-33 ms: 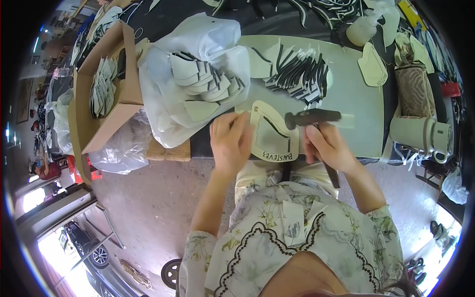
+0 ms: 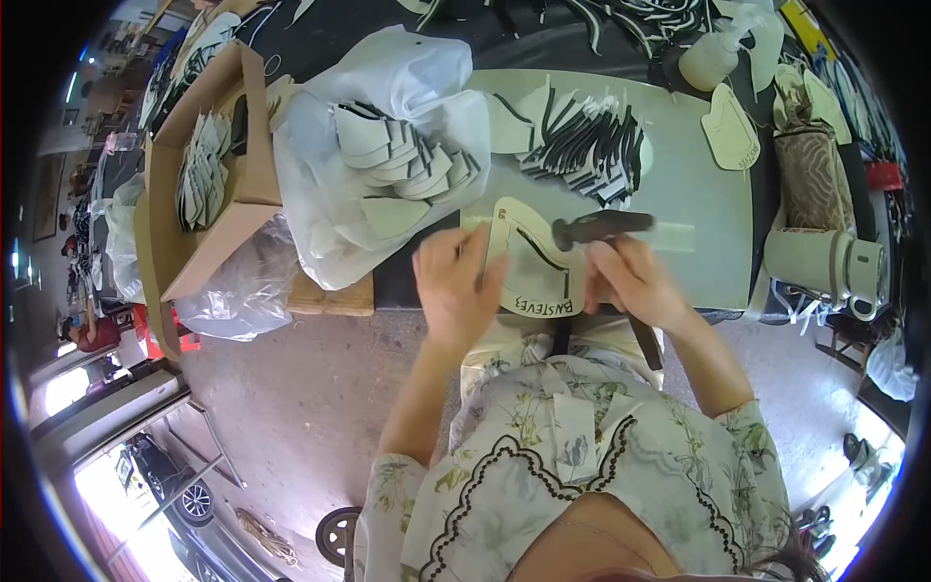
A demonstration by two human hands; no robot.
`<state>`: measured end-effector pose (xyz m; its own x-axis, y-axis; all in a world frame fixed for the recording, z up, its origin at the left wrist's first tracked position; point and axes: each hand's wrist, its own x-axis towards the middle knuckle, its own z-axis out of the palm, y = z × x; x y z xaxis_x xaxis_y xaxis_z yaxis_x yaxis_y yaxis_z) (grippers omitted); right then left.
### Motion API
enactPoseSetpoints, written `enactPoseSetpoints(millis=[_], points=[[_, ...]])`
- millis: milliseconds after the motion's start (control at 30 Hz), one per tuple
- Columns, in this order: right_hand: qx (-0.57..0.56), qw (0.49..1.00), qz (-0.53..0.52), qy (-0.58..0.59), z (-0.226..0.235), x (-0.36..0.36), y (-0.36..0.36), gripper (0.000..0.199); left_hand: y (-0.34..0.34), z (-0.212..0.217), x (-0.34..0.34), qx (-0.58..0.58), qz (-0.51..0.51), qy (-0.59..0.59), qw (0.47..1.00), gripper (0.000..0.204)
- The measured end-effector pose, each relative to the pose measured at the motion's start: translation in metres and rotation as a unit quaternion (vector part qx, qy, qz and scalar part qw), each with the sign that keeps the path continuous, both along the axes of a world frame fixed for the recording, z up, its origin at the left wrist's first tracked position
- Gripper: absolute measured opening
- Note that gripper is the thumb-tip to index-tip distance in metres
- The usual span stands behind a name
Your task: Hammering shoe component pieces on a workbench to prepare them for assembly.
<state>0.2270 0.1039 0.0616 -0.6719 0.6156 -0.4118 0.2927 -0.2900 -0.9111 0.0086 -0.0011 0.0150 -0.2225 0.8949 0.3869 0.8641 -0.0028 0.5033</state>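
Observation:
A cream card template (image 2: 529, 286) with a curved slot and dark lettering lies at the near edge of the grey-green work mat (image 2: 713, 267). Beside its left edge is my left hand (image 2: 454, 286), slightly blurred, fingers bent and apart, with nothing visible in it. My right hand (image 2: 635, 281) is closed round a hammer (image 2: 601, 229); the dark head sits above the fingers, and the handle (image 2: 646, 341) sticks out below the hand. Its fingertips are close to the template's right edge. Beyond lies a pile of black and white strip-edged pieces (image 2: 592, 145).
At left, a white plastic bag (image 2: 417, 68) carries stacked pale cut pieces (image 2: 402, 155). Further left stands an open cardboard box (image 2: 257, 126) with more pieces. A second template (image 2: 729, 128), a pump bottle (image 2: 713, 60) and a pale flask (image 2: 815, 257) are on the right.
My right hand and the hammer have shifted a little left, towards the template. My left hand has moved slightly nearer to me and right. The template stays in place.

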Motion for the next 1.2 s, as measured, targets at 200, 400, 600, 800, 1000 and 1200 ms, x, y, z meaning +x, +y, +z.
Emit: enactPoseSetpoints(millis=[200,400,600,800,1000,1200], points=[[0.131,0.984,0.021,-0.115,-0.017,-0.025,0.001,0.033,-0.003,-0.011,0.033,0.016,0.05,0.054,0.997,0.033],[0.107,0.99,-0.037,-0.083,-0.019,-0.026,-0.006,0.03,0.011,-0.004,0.031,-0.032,0.109,-0.123,0.986,0.017],[0.116,0.99,-0.03,-0.068,-0.023,-0.025,-0.007,0.029,0.013,-0.006,0.041,0.019,0.012,-0.19,0.981,0.034],[0.101,0.991,-0.028,-0.08,-0.025,-0.023,-0.001,0.028,0.018,0.016,0.037,0.049,0.048,-0.485,0.872,0.036],[0.102,0.991,0.006,-0.084,-0.018,-0.018,0.009,0.032,0.089,0.063,-0.109,0.262,0.102,-0.345,0.896,0.034],[0.065,0.993,-0.007,-0.098,-0.013,-0.019,0.004,0.033,0.131,0.041,-0.087,0.117,-0.131,-0.012,0.984,0.047]])
